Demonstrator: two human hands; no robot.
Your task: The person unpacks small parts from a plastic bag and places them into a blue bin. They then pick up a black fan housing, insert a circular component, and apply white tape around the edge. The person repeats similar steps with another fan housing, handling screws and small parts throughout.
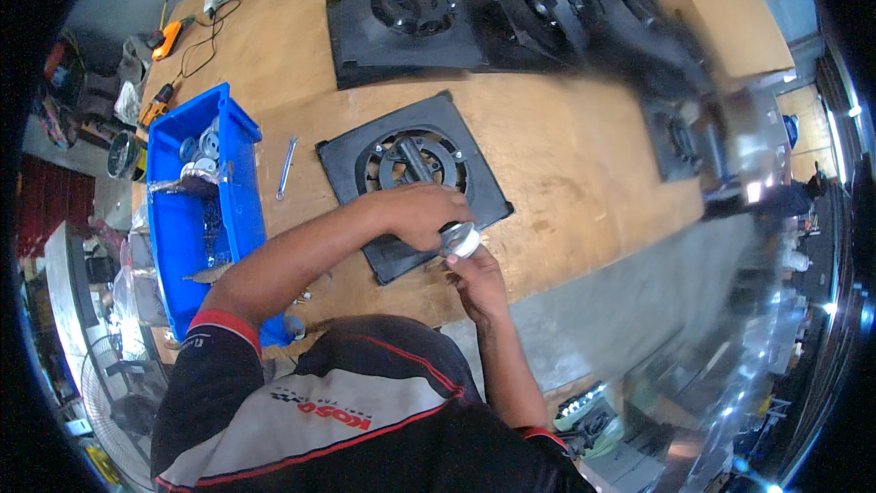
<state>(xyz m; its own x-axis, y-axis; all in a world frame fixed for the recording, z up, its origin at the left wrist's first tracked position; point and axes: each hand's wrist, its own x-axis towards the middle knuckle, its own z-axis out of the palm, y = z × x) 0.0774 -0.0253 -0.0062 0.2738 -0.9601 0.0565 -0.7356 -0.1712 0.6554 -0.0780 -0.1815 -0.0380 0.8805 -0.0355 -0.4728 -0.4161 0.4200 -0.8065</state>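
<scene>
A black square plate (pixel 425 114) with a round slotted centre and a raised bar lies turned at an angle on the wooden table. Over its near part, my left hand (pixel 429 216) is closed, its fingers curled in against a small round silver-and-white part (pixel 461 240). What those fingers grip is hidden. From below, my right hand (pixel 481 285) pinches this round part between thumb and fingers, just off the plate's near right edge.
A blue bin (pixel 245 178) with round metal pieces and small hardware stands at left, a wrench (pixel 287 168) beside it. A cordless drill (pixel 157 105) and an orange tool (pixel 168 39) lie farther back. More black plates (pixel 365 41) crowd the far side. The wooden table (pixel 584 155) ends at the near right.
</scene>
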